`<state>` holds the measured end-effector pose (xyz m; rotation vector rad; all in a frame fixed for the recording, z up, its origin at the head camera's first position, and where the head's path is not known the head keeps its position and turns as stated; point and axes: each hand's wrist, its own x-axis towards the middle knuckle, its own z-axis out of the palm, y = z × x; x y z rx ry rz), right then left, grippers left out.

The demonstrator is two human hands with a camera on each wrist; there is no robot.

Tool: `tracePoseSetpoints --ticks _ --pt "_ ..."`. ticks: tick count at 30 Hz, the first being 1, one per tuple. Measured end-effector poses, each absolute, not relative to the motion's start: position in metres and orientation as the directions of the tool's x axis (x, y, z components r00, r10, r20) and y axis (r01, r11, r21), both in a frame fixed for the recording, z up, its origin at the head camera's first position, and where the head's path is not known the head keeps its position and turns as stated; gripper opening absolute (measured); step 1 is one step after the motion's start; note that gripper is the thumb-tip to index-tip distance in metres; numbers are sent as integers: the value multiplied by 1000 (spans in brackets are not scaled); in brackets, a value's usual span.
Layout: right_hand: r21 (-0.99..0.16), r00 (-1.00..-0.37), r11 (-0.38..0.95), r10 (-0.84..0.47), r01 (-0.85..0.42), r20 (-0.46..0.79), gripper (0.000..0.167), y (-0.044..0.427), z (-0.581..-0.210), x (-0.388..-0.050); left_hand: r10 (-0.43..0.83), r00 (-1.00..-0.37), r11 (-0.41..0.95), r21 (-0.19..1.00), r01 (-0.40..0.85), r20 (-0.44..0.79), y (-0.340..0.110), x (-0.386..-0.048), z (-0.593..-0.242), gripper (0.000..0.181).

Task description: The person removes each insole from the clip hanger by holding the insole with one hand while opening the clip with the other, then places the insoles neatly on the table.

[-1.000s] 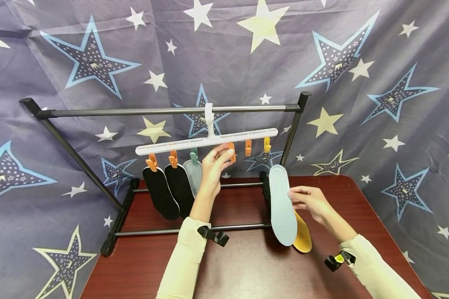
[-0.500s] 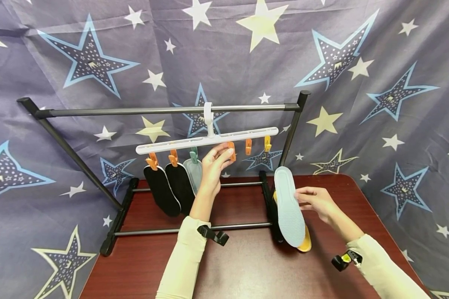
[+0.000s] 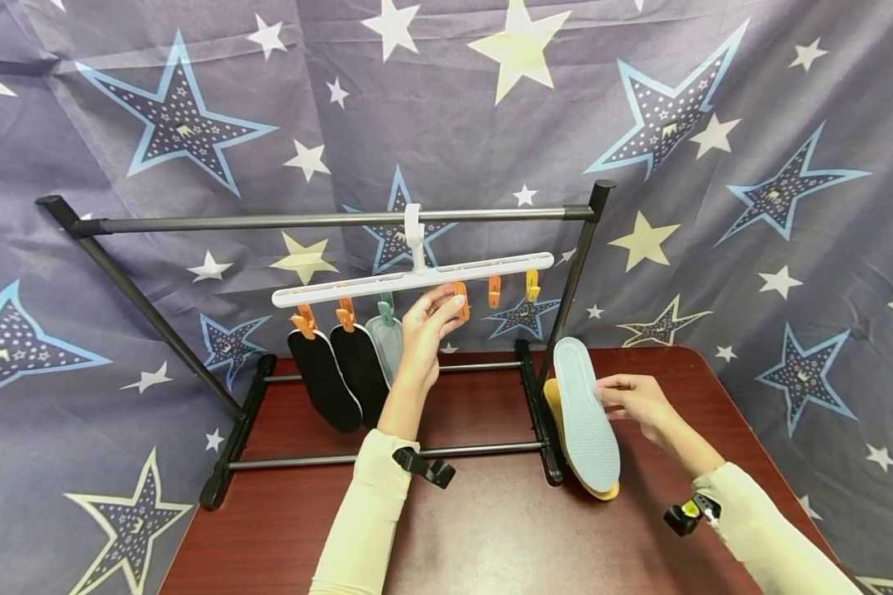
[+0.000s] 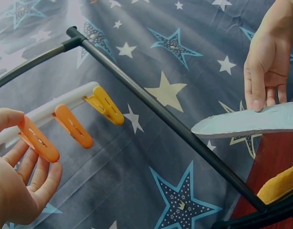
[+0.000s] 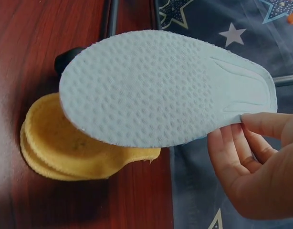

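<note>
A pale blue insole point(image 3: 586, 417) is held in the air above the table, slanting with its narrow end toward 11 to 12 o'clock in the head view and its broad, dimpled end toward 5 to 6. The right hand point(image 3: 636, 401), between 2 and 3 o'clock of it, pinches its near edge between thumb and fingers, the fingers only slightly bent. Below, two yellow insoles point(image 5: 89, 152) lie stacked on the table; in the head view they show past the blue one's edge from 10 o'clock round to between 5 and 6.

Toward 10 o'clock from the blue insole, the left hand point(image 3: 422, 335) nips an orange clip point(image 3: 460, 302) between thumb and curled fingers; whether the clip's mouth is parted cannot be told. Between 2 and 3 o'clock from that clip hang a second orange clip point(image 3: 494, 292) and a yellow clip point(image 3: 532, 285).

At 10 o'clock from the left hand, a green clip point(image 3: 385, 308) grips a pale insole point(image 3: 384, 345); toward 8 o'clock, two black insoles point(image 3: 326, 384) hang from orange clips. All the clips are on a white hanger point(image 3: 484, 271), hooked over the rail of a black rack point(image 3: 268, 221) on the reddish-brown table point(image 3: 476, 529). A starry curtain point(image 3: 446, 91) fills 12 o'clock.
</note>
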<state>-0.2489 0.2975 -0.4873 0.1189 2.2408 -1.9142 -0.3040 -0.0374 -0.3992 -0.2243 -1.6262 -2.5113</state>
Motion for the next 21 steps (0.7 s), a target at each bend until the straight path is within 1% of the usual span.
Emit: tracePoseSetpoints --ticks 4,9,15,21 --pt "-955 -973 208 -39 214 -226 35 301 -491 -252 -38 -980 -403 894 195 197 -37 -303 -399 34" --pt "-934 -967 260 -5 246 -257 31 304 -497 -254 -36 -981 -399 897 190 192 -37 -303 -399 33" --pt "-922 -961 282 8 266 -275 25 308 -507 -257 -36 -982 -403 897 184 186 -38 -303 -399 33" --pt "-914 -959 297 18 275 -282 28 307 -516 -260 -34 -982 -396 899 186 188 -38 -303 -399 34"
